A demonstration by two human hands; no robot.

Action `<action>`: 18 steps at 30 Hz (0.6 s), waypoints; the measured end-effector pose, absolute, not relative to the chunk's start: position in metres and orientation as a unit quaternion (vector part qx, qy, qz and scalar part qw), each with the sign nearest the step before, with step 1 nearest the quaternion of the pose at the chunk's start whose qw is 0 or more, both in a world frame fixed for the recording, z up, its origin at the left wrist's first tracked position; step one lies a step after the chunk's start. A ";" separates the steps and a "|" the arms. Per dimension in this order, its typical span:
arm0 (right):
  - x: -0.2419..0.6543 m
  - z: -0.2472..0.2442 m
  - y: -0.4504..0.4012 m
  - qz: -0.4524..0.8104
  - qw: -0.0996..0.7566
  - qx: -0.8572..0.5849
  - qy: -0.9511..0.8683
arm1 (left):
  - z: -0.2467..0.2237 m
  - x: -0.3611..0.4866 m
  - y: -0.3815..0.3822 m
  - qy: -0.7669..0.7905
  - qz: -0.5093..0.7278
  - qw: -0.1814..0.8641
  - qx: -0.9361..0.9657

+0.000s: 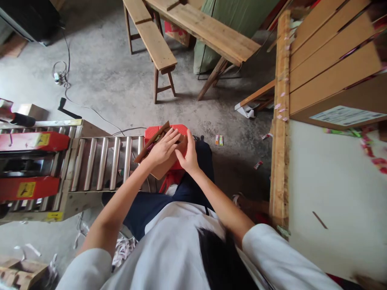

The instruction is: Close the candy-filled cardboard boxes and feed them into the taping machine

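Observation:
A small cardboard box (163, 168) sits tilted on a red plastic stool (179, 128) in front of my lap. One brown flap stands raised along its left side, and dark, colourful contents show partly beside that flap. My left hand (165, 147) lies flat across the top of the box, fingers stretched out. Beside it, my right hand (188, 155) is at the box's right edge with thumb and fingers apart. Its thumb comes close to my left fingertips. The hands cover much of the box's top, so most of the contents are hidden.
At left, a roller conveyor (104, 163) runs up to the stool, with a red-sided taping machine (33, 187). To the right, cardboard boxes (335, 76) stand on a wood-edged table (280, 161). A wooden bench (155, 46) is ahead; small packets (219, 140) lie on the floor.

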State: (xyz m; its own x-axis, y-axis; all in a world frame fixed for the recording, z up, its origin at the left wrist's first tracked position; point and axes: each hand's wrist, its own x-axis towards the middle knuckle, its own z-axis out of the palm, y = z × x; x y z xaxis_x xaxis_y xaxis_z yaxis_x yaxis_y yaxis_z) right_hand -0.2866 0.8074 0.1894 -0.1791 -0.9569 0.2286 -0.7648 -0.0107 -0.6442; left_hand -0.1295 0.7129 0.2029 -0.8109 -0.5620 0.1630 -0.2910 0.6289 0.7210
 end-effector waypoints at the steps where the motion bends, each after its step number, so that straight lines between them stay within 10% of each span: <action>1: -0.286 0.189 0.812 -0.349 0.134 -0.602 0.706 | 0.200 -0.130 0.705 -0.884 -0.379 0.157 0.225; 18: -0.234 0.193 0.806 -0.133 0.203 -0.549 0.800 | 0.185 -0.134 0.707 -0.791 -0.523 0.113 0.296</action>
